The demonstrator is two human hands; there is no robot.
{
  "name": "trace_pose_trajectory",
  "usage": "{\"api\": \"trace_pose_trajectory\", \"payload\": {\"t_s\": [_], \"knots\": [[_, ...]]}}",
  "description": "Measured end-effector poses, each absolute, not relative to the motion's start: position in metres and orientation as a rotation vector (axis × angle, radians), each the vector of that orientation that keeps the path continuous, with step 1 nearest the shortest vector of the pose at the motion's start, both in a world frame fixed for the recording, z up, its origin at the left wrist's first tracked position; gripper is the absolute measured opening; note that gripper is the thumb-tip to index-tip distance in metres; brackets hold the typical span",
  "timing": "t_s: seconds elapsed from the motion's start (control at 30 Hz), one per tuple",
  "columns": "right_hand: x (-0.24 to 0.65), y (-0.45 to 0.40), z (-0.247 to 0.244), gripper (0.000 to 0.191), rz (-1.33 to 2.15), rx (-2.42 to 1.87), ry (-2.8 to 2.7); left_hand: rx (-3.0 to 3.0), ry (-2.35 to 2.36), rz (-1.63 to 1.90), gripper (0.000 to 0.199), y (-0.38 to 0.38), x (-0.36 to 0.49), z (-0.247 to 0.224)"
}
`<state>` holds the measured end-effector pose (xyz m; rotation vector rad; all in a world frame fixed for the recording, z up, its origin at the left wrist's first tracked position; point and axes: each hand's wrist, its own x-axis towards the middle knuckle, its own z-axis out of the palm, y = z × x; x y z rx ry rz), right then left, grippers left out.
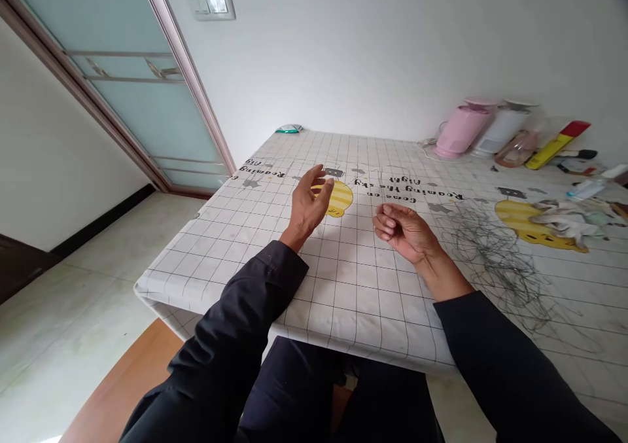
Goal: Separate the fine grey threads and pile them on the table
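Observation:
My left hand (pixel 310 202) is raised over the checked tablecloth, fingers bent and the thumb apart from them, with nothing visible in it. Facing it across a gap, my right hand (pixel 403 231) has its thumb and fingertips pinched together, the other fingers curled in. Anything between those fingertips is too fine to make out; a faint thin line shows just above them. To the right of my right forearm lies a loose tangle of thin dark wire-like strands (pixel 510 266), spread on the cloth.
The tablecloth (pixel 235 240) carries printed words and yellow figures. Toward the back right stand a pink device (pixel 464 130), a white device (pixel 503 127), a bottle (pixel 517 147) and a yellow-red box (pixel 557 145). A crumpled rag (pixel 572 217) lies at right, a small green packet (pixel 289 129) at the far corner.

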<state>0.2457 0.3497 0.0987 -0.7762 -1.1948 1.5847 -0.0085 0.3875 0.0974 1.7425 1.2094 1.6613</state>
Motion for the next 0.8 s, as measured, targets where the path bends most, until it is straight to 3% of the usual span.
{"api": "trace_pose_trajectory", "payload": {"t_s": [0.3,0.47,0.57,0.8], "knots": [[0.242,0.347,0.101,0.035,1.606,-0.762,-1.208,1.984,1.018,1.649,0.046,0.389,0.003,0.089],[0.239,0.344,0.101,0.031,1.689,-0.775,-1.190,2.136,1.052,1.666,0.024,0.393,0.004,0.084],[0.240,0.344,0.101,0.031,1.691,-0.803,-1.212,2.194,1.113,1.613,0.024,0.396,0.001,0.082],[0.242,0.349,0.094,0.049,1.486,-0.985,-1.376,2.430,1.150,1.434,0.028,0.390,0.004,0.078]]}}
